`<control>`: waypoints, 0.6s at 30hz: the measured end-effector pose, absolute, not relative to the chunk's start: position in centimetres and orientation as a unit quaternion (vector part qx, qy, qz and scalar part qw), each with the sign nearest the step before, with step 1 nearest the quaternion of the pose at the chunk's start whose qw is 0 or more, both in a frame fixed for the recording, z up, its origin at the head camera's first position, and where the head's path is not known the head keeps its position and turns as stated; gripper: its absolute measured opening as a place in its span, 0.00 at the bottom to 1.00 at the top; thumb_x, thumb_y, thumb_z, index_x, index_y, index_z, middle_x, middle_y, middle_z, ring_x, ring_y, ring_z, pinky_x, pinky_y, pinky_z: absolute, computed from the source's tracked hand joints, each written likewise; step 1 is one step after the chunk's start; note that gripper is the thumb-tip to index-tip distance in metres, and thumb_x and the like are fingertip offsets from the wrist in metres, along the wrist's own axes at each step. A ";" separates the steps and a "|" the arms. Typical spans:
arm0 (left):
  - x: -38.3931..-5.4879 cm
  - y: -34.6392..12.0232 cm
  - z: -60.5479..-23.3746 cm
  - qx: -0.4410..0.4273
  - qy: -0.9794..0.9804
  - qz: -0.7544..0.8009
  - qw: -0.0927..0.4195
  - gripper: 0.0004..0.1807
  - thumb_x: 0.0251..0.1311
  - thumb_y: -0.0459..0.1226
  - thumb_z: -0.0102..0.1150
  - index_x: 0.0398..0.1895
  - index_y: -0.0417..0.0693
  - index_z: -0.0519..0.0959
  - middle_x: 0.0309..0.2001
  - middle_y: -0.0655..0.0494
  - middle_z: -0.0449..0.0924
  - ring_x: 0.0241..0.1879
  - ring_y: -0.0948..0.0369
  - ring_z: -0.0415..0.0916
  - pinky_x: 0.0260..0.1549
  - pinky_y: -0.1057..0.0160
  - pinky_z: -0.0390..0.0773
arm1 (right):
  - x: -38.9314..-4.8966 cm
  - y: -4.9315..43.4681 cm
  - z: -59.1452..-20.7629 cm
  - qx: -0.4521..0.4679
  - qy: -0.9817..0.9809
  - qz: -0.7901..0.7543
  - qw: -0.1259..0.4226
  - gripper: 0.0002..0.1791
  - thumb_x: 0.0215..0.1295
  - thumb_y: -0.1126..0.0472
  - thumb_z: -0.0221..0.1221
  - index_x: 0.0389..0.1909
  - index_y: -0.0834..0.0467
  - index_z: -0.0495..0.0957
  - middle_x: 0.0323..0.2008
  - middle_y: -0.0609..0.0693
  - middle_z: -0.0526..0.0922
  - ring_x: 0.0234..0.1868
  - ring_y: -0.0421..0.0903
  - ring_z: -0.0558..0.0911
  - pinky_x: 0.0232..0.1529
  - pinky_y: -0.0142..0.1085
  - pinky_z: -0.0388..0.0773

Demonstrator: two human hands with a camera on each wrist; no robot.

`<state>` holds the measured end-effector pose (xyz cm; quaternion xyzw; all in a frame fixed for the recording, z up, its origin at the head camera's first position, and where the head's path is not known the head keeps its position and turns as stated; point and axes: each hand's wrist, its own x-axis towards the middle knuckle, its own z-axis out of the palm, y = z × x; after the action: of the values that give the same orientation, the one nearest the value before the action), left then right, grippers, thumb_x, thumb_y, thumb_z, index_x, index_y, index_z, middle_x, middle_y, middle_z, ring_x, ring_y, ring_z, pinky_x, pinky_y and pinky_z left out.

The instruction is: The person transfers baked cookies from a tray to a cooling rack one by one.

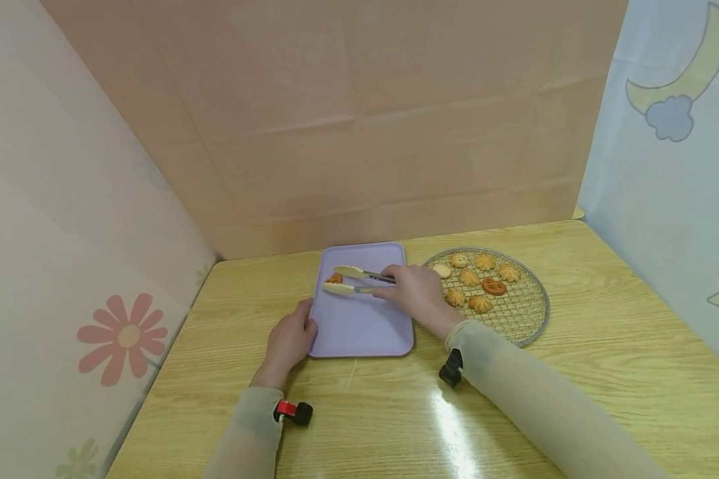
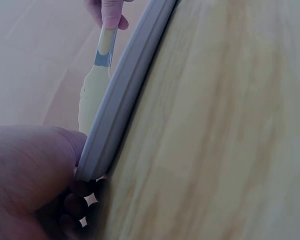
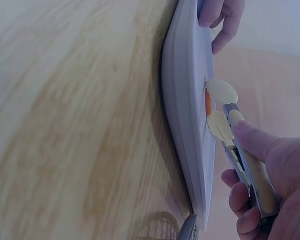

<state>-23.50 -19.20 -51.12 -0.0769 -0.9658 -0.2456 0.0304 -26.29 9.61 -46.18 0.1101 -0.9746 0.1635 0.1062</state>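
My right hand [image 1: 416, 293] grips a pair of tongs [image 3: 257, 180] with cream-coloured tips, thumb on one arm and fingers round the other. The tips stand apart over a lilac tray [image 1: 362, 329], one on each side of a brown pretzel-shaped cookie [image 1: 334, 279] lying on it. Whether they touch the cookie I cannot tell. At the tray's left edge my left hand [image 1: 290, 339] holds the rim, its thumb on top and its fingers curled below in the left wrist view.
Right of the tray lies a round wire rack [image 1: 518, 319] bearing several cookies, among them another pretzel-shaped cookie [image 1: 494, 287]. Both stand on a wood-grain table [image 1: 359, 419]. A brown backdrop [image 1: 359, 133] rises behind, and pale patterned walls flank the table.
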 end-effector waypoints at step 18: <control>-23.5 -19.2 -51.2 -0.075 -0.966 -0.246 0.026 0.29 0.77 0.33 0.58 0.79 0.40 0.73 0.29 0.54 0.78 0.28 0.56 0.72 0.30 0.55 0.72 | -26.5 9.7 -46.4 0.111 -0.975 0.156 0.117 0.25 0.62 0.35 0.77 0.54 0.45 0.93 0.28 0.46 0.89 0.23 0.44 0.78 0.22 0.41 0.71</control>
<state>-23.54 -19.23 -51.22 -0.0746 -0.9659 -0.2465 0.0262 -26.53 9.67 -46.41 0.1111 -0.9745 0.1562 0.1167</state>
